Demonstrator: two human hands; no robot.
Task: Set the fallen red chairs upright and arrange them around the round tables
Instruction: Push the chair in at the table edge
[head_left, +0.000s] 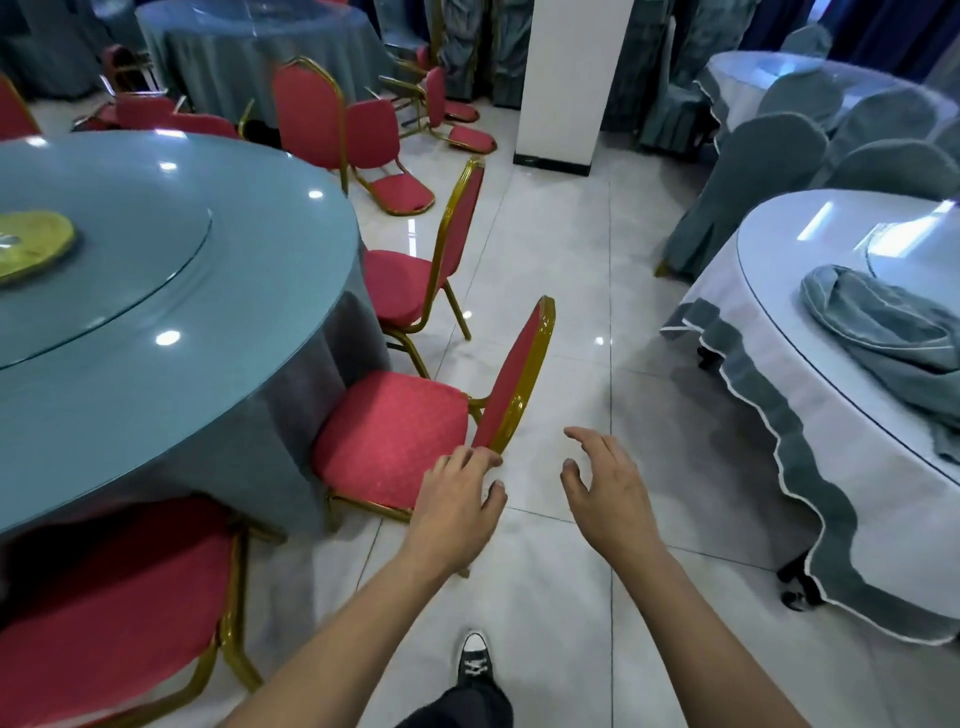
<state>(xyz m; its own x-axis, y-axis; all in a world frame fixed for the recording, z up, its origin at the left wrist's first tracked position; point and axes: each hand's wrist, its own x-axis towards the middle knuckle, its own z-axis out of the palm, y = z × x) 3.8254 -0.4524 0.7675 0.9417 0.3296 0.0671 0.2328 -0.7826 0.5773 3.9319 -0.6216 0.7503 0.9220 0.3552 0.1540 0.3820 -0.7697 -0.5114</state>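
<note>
An upright red chair with a gold frame stands at the round teal table, seat tucked toward the cloth. My left hand hovers just below its backrest, fingers relaxed, holding nothing. My right hand is spread over the floor to the right, empty. A second upright chair stands further along the table, a third sits at bottom left. Beyond the table a fallen chair lies tipped over, and another lies near the pillar.
A white pillar rises at the back centre. A white-clothed round table with a bundled grey cover fills the right, with covered chairs behind it. A tiled aisle runs between the tables. My shoe is below.
</note>
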